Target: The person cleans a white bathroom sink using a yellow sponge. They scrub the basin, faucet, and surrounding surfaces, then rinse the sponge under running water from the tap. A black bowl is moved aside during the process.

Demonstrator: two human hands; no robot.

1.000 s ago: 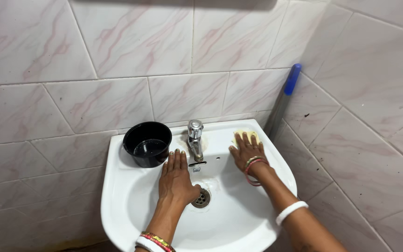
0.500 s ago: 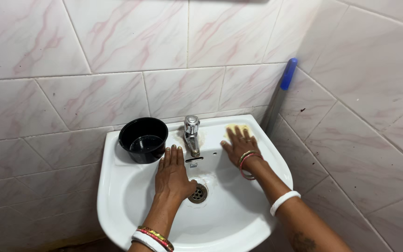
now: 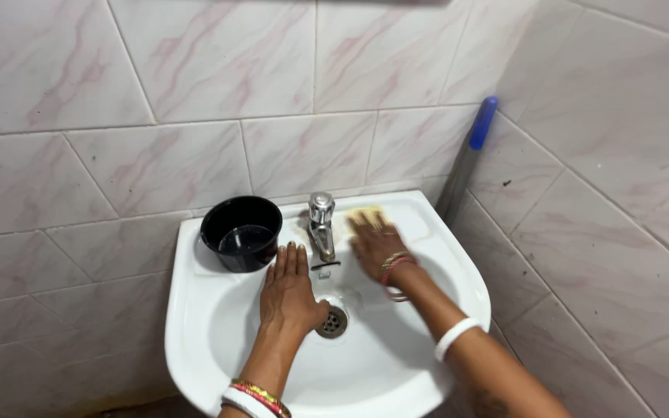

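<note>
Since a second ago my right hand (image 3: 373, 241) has slid the yellow pad (image 3: 367, 213) leftward along the back ledge of the sink (image 3: 195, 310), from near the right corner to just beside the tap (image 3: 321, 224). That hand lies flat with fingers spread, pressing the pad down onto the ledge; only the pad's far edge shows past my fingertips, and the hand is a little blurred. Bangles sit at the wrist, and a white band further up the forearm.

My left hand (image 3: 292, 290) has kept its place: palm down on the inner back wall of the sink, fingers together and pointing at the wall, holding nothing, with the thumb toward the drain (image 3: 333, 321). Its fingertips are just short of the ledge, between the tap and the black bowl (image 3: 241, 232).

That bowl stands upright on the left of the ledge with some water in it. A grey pole with a blue end (image 3: 470, 155) leans in the tiled corner behind the sink's right side
</note>
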